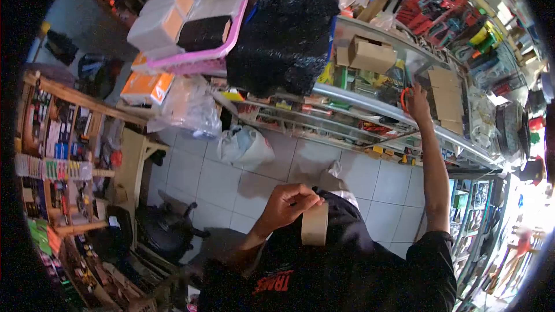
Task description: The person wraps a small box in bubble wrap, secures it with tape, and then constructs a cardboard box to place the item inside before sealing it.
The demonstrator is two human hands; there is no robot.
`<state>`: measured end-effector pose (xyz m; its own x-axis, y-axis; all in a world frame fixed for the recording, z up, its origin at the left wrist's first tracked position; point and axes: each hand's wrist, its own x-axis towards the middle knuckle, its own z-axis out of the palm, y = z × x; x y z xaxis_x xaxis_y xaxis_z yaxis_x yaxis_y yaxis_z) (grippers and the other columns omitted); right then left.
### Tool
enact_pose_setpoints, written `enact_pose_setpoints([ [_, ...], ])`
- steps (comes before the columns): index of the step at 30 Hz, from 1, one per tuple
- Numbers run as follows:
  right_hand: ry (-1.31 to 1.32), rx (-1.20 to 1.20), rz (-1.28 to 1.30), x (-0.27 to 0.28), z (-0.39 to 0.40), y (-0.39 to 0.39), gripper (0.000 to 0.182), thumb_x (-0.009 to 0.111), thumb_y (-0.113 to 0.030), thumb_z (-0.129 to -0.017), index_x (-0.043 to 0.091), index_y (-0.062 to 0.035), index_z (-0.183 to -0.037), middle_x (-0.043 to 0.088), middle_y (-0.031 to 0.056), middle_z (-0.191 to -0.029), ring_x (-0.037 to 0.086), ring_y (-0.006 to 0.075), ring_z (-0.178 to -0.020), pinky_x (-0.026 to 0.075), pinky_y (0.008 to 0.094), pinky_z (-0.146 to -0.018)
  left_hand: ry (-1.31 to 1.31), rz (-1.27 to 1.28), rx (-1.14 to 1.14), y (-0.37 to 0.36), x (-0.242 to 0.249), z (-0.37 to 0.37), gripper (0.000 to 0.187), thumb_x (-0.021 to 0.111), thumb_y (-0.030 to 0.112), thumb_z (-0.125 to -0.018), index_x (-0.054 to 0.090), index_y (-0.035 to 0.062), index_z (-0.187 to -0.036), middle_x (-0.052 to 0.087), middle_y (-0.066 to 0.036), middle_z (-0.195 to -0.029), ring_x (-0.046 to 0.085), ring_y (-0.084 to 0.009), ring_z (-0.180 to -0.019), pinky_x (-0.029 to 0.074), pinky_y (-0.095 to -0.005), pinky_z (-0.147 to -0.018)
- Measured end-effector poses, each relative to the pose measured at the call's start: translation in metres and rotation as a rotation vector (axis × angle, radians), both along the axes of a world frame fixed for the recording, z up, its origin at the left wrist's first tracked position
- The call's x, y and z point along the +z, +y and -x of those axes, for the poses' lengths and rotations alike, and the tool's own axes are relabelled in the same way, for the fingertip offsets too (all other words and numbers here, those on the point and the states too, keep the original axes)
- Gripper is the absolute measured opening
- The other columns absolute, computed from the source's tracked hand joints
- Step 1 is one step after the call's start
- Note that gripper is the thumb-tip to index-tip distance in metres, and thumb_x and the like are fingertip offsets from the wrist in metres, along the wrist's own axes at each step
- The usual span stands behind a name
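Observation:
Close to my chest, my left hand [288, 203] is closed, with its fingers pinched at the upper end of a roll of tan tape [315, 224]. The tape hangs in front of my black shirt. My right arm stretches far forward to the glass counter [370, 99]. There my right hand [418, 105] is closed around orange-handled scissors [404, 99]; part of the handle is hidden by my fingers. Right beside that hand lies a flattened cardboard piece [445, 101], and a small open cardboard box [372, 54] stands farther left on the glass.
Black plastic sheeting [283, 34] covers the counter's left part, beside a pink-rimmed tray [193, 60] bearing wrapped packs. A white bag [245, 145] sits on the tiled floor. Wooden shelves [63, 156] line the left, with a black chair [167, 228] near them. Packaged tools hang at right.

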<state>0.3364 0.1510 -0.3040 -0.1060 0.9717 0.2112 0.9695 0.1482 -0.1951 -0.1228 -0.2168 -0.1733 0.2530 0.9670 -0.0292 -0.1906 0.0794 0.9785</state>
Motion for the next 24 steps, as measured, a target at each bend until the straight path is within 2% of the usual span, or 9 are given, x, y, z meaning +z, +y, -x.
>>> enact_pose_setpoints([
  [3,0.184,-0.092,0.051,0.061,0.038,-0.048,0.065,0.067,-0.006,-0.092,0.037,-0.0057,-0.150,0.056,0.0298,-0.134,0.059,0.0511,-0.119,0.052,0.0533,-0.098,0.042,0.026,-0.024,-0.002,0.000,0.006,0.016,0.065,0.013,-0.103,0.068,-0.0027,-0.102,0.076,-0.012,-0.099,0.074,-0.0173,-0.097,0.060,-0.0313,-0.084],
  [6,0.217,0.058,-0.090,0.038,-0.003,-0.033,0.061,0.069,-0.004,-0.090,0.045,-0.0057,-0.147,0.059,0.0257,-0.136,0.062,0.0399,-0.122,0.053,0.0481,-0.097,0.152,0.028,-0.015,-0.005,0.012,0.010,0.013,0.065,0.011,-0.103,0.066,-0.0026,-0.101,0.076,-0.014,-0.098,0.075,-0.0207,-0.099,0.059,-0.0346,-0.086],
  [8,0.707,0.063,-0.042,0.012,-0.037,-0.031,0.053,0.067,-0.006,-0.094,0.051,-0.0060,-0.144,0.064,0.0208,-0.135,0.065,0.0311,-0.120,0.053,0.0435,-0.097,0.228,-0.054,0.014,-0.005,0.008,0.012,0.013,0.064,0.011,-0.103,0.064,-0.0017,-0.103,0.076,-0.015,-0.098,0.075,-0.0214,-0.098,0.060,-0.0351,-0.086],
  [12,0.981,-0.365,0.060,0.077,-0.030,-0.104,0.037,0.061,-0.012,-0.101,0.059,-0.0060,-0.138,0.072,0.0099,-0.120,0.068,0.0192,-0.096,0.054,0.0335,-0.083,0.220,-0.084,0.096,-0.008,0.002,0.010,0.013,0.065,0.011,-0.103,0.062,-0.0010,-0.107,0.075,-0.014,-0.096,0.075,-0.0213,-0.094,0.060,-0.0337,-0.081],
  [15,1.391,-0.274,-0.026,0.083,-0.047,-0.134,0.040,0.061,-0.014,-0.103,0.056,-0.0023,-0.141,0.066,0.0042,-0.111,0.058,0.0059,-0.079,0.047,0.0192,-0.068,0.204,-0.103,0.146,-0.007,0.001,0.011,0.015,0.068,0.011,-0.101,0.062,-0.0009,-0.106,0.072,-0.013,-0.091,0.074,-0.0198,-0.087,0.059,-0.0324,-0.077],
  [16,1.584,-0.243,0.004,0.086,-0.056,-0.141,0.038,0.062,-0.016,-0.104,0.058,-0.0038,-0.140,0.065,0.0030,-0.109,0.056,0.0052,-0.077,0.046,0.0188,-0.066,0.195,-0.102,0.148,-0.006,0.003,0.012,0.015,0.068,0.011,-0.100,0.062,-0.0007,-0.107,0.071,-0.012,-0.089,0.073,-0.0197,-0.086,0.059,-0.0324,-0.078],
  [20,1.627,-0.102,0.031,0.141,0.020,-0.184,0.037,0.059,-0.035,-0.106,0.059,-0.0047,-0.128,0.064,0.0055,-0.107,0.058,0.0118,-0.087,0.048,0.0274,-0.076,0.197,-0.093,0.109,-0.002,0.005,0.017,0.013,0.069,0.010,-0.100,0.062,0.0004,-0.107,0.068,-0.011,-0.090,0.071,-0.0183,-0.087,0.059,-0.0323,-0.077],
  [21,1.623,-0.240,0.090,0.148,0.029,-0.185,0.042,0.058,-0.042,-0.106,0.058,-0.0044,-0.125,0.064,0.0060,-0.107,0.057,0.0146,-0.088,0.047,0.0297,-0.078,0.236,-0.170,0.118,0.001,0.005,0.018,0.012,0.067,0.009,-0.100,0.063,0.0005,-0.107,0.067,-0.012,-0.098,0.071,-0.0184,-0.091,0.059,-0.0313,-0.078],
  [24,1.330,0.177,0.433,0.156,0.056,-0.199,0.045,0.055,-0.046,-0.106,0.059,-0.0043,-0.122,0.064,0.0050,-0.108,0.056,0.0129,-0.087,0.045,0.0285,-0.077,0.259,-0.251,0.116,0.009,0.011,0.020,0.008,0.065,0.007,-0.101,0.064,0.0007,-0.106,0.062,-0.014,-0.122,0.070,-0.0186,-0.102,0.060,-0.0292,-0.081],
])
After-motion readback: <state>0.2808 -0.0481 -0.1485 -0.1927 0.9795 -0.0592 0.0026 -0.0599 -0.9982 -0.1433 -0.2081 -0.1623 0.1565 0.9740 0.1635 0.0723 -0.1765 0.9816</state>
